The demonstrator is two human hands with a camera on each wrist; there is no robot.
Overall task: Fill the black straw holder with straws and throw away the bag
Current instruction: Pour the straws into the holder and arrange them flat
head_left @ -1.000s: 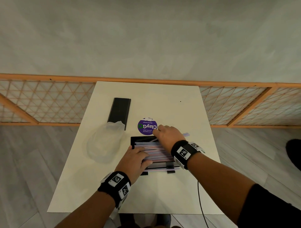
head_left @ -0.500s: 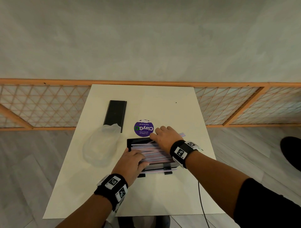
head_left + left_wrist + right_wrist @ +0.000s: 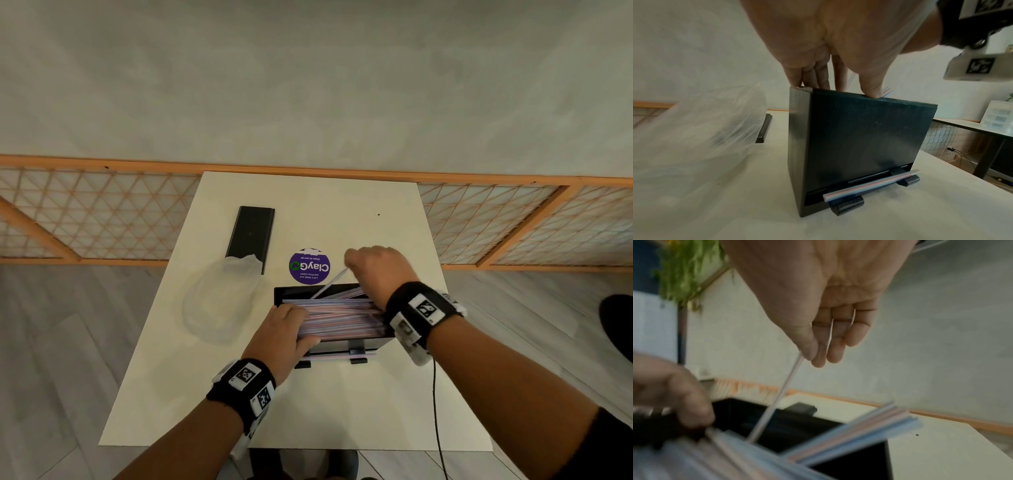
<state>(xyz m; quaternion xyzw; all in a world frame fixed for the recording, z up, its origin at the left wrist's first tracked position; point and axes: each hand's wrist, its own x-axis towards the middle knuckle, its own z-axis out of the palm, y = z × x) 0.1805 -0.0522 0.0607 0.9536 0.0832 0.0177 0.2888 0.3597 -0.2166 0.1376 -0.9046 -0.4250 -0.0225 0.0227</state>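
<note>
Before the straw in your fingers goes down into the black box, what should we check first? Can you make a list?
1. Right hand pinches one straw: ok.
2. Left hand steadies the pile of straws: ok.
3. Straw holder stands flat on the table: ok.
4. All straws lie level inside: not ok, some stick out over the right edge.
5. Room left for more: cannot tell.
6. Bag thrown away: not ok, it lies on the table.

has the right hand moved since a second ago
Yes: the right hand has lifted off the straws, now beside the purple sticker, pinching one straw.
</note>
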